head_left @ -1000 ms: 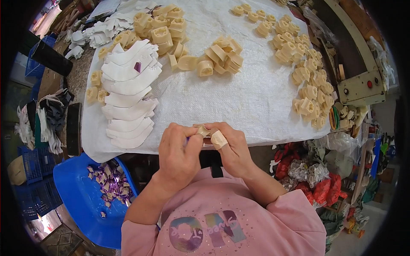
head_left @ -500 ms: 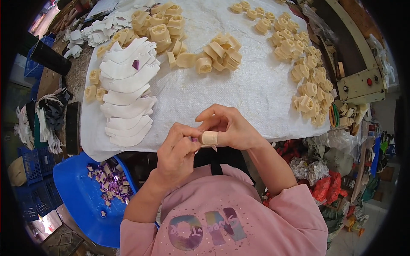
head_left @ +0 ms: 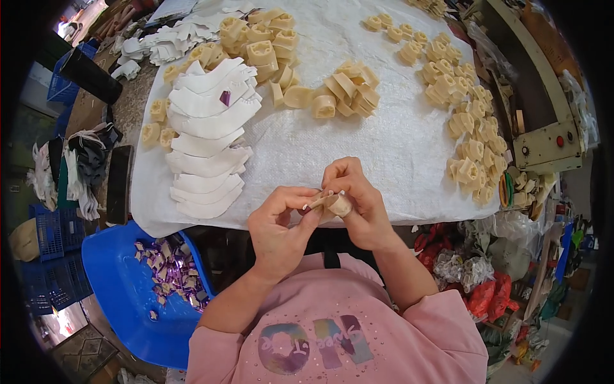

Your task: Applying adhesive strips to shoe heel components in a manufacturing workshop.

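Above the near edge of the white table cover, both my hands meet around a small beige curved piece. My left hand pinches its left end between thumb and fingers, where a bit of purple shows. My right hand grips the other end, thumb below and fingers bent over the top. A whitish edge shows along the piece; its inner side is partly hidden by my fingers. Left of my hands lies an overlapping row of white curved cut pieces, with one small purple piece on top.
Piles of hollow beige moulded pieces lie at the back, with more along the right. A blue plastic tub at lower left holds shiny purple pieces. A dark phone lies left of the white cover.
My fingers have shifted on the beige piece, which was wrapped round my right thumb and now stands between both hands. The whole view has moved slightly, so the table appears further right.
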A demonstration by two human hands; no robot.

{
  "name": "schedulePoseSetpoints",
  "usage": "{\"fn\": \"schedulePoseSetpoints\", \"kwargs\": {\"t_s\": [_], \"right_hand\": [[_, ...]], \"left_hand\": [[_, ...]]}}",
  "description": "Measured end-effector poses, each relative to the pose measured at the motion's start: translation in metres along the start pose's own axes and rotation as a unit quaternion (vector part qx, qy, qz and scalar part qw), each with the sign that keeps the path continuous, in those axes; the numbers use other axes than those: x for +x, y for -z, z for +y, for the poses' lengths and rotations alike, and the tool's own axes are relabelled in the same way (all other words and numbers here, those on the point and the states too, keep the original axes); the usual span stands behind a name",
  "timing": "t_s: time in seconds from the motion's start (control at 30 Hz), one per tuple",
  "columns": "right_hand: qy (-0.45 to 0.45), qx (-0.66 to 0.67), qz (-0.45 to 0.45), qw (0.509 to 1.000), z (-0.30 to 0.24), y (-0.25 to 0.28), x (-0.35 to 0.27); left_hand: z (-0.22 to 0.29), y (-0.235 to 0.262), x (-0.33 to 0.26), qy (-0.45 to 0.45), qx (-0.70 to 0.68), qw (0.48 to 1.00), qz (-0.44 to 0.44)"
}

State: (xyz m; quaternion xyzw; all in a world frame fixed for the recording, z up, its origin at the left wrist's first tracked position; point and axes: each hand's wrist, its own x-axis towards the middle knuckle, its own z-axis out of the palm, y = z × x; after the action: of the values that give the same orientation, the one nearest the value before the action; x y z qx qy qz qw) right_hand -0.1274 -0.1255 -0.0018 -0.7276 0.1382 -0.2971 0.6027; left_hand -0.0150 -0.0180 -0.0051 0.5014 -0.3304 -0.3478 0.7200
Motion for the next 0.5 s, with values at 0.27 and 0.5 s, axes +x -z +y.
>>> {"fn": "schedulePoseSetpoints", "kwargs": {"t_s": [0.27,0.5], "right_hand": [[0.012,-0.024,0.022,0.999,-0.004,0.0,0.006],[0.114,-0.152,0.053,0.98,-0.005,0.002,0.003]], "left_hand": [[0.008,-0.004,0.0,0.029,-0.01,0.999,0.017],[0.011,0.003,0.009,-0.122,0.248,0.961,-0.02]]}}
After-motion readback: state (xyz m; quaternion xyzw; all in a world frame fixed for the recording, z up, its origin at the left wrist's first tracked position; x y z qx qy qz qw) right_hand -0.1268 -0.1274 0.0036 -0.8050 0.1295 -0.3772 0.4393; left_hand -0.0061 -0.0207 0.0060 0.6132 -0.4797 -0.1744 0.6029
